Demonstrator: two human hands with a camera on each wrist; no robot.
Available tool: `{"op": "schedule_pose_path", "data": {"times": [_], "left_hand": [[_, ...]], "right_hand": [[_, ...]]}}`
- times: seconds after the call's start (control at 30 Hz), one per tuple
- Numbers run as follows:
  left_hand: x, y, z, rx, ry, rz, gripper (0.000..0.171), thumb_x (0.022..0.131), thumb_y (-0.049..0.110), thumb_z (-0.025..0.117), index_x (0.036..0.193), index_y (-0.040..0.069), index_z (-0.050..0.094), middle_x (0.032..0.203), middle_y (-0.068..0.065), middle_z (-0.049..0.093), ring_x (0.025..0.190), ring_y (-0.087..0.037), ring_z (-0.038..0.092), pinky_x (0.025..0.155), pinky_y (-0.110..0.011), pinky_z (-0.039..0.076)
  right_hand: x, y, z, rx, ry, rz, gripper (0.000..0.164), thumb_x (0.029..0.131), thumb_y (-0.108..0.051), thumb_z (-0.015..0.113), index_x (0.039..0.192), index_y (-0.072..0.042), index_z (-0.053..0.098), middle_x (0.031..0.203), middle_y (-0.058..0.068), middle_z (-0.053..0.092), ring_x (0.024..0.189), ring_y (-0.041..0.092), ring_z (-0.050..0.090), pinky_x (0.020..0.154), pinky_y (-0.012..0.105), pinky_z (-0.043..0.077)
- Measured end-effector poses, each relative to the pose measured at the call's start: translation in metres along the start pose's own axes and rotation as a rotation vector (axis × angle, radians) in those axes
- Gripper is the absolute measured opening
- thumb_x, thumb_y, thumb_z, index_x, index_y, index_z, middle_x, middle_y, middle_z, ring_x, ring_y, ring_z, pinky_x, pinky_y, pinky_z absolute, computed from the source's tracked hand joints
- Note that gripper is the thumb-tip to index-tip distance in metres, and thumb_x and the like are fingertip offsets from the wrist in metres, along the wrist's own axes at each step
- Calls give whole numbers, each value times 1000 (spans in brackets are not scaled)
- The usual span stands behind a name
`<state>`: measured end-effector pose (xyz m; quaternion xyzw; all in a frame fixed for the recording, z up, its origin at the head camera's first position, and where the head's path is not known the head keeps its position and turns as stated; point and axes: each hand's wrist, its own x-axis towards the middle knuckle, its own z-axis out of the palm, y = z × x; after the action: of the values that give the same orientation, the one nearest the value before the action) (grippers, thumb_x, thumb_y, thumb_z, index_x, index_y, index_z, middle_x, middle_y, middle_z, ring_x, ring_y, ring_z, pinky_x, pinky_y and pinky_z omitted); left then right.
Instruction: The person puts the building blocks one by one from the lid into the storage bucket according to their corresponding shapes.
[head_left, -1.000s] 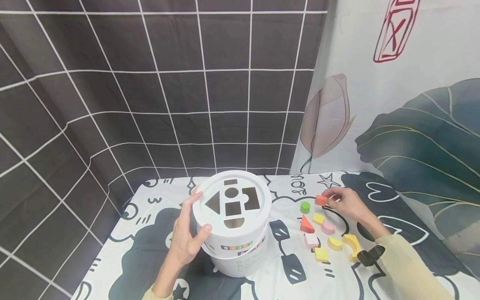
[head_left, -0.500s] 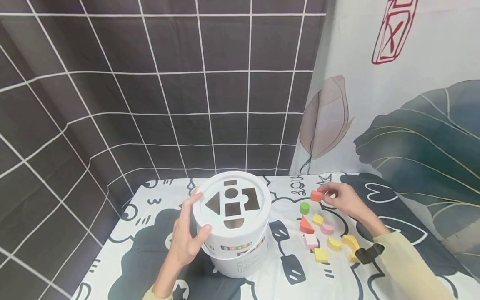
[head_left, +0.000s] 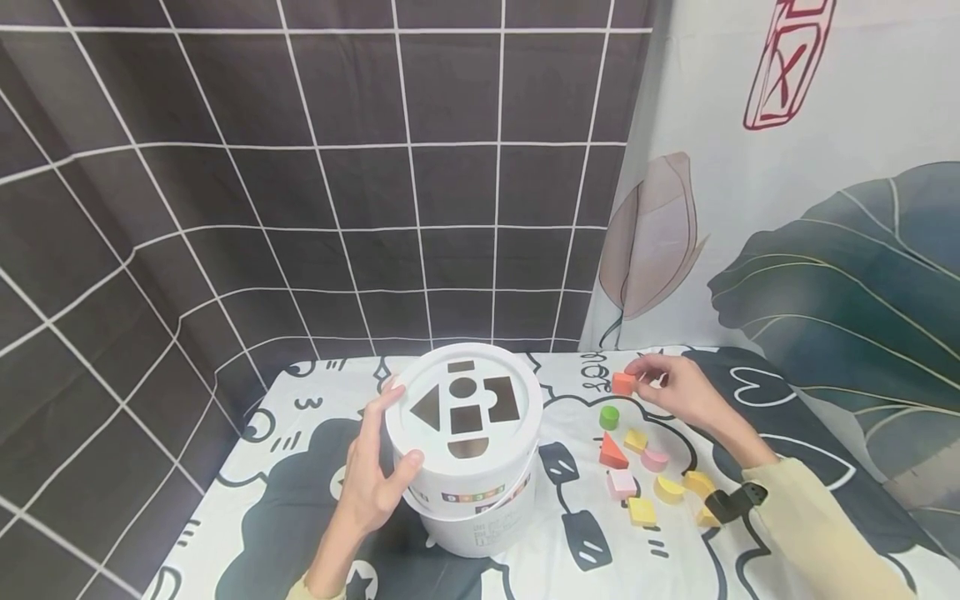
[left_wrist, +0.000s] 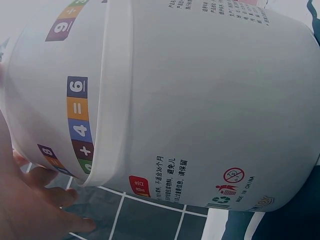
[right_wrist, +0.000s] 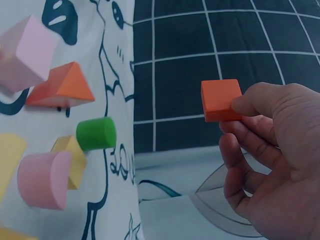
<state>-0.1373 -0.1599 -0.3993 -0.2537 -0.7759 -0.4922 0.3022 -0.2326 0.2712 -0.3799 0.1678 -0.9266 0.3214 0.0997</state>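
Observation:
A white bucket (head_left: pixel 480 529) stands upright in the head view, its white lid (head_left: pixel 502 437) cut with several shaped holes. My left hand (head_left: pixel 375 475) rests against the lid's left edge, index finger and thumb spread along the rim. In the left wrist view, some fingers (left_wrist: pixel 60 220) of that hand stick out beside the printed wall. Between thumb and fingers, my right hand (head_left: pixel 678 392) pinches an orange-red block (head_left: pixel 622 383), raised above the cloth in the right wrist view. Just below it sits a green cylinder (head_left: pixel 609 417).
Several loose blocks lie right of the bucket, among them an orange-red triangle (head_left: pixel 612 451), a pink block (head_left: pixel 622 484), a pink half-round (head_left: pixel 655 459) and a yellow block (head_left: pixel 642 512). A yellow arch is partly hidden by a black wrist strap (head_left: pixel 737 502). A dark grid curtain (head_left: pixel 450 183) hangs behind.
My right hand has moved left and slightly up with the orange-red block. The left hand and the bucket have stayed in place.

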Motion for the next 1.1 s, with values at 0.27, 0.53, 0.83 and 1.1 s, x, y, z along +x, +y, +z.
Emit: {"op": "schedule_pose_path", "data": {"times": [0.27, 0.53, 0.83, 1.1], "left_hand": [[0, 1, 0, -9, 7, 5, 73, 76, 21, 62, 146, 9, 46, 155, -15, 40, 141, -37, 37, 113, -24, 23], [0, 1, 1, -10, 9, -3, 73, 76, 21, 62, 146, 10, 46, 156, -15, 39, 141, -36, 38, 112, -24, 23], [0, 0, 1, -2, 8, 1, 72, 76, 22, 62, 146, 10, 46, 156, -15, 39, 141, -38, 38, 112, -25, 23], [0, 0, 1, -14, 6, -2, 72, 77, 22, 61, 146, 10, 45, 156, -16, 38, 141, -40, 37, 113, -27, 22]], "right_hand": [[5, -11, -4, 12, 10, -33, 21, 81, 2, 68, 102, -1, 71, 84, 1, 67, 79, 21, 58, 69, 32, 47], [12, -31, -9, 34, 9, -96, 20, 84, 2, 70, 103, -2, 71, 86, 1, 67, 80, 20, 58, 69, 30, 46], [23, -55, -14, 55, 5, -188, 18, 83, 3, 71, 100, -4, 72, 83, -1, 67, 79, 17, 59, 72, 34, 46], [32, -72, -19, 80, -10, -195, 20, 84, 2, 71, 103, -3, 72, 87, 1, 69, 82, 19, 61, 74, 35, 45]]}}
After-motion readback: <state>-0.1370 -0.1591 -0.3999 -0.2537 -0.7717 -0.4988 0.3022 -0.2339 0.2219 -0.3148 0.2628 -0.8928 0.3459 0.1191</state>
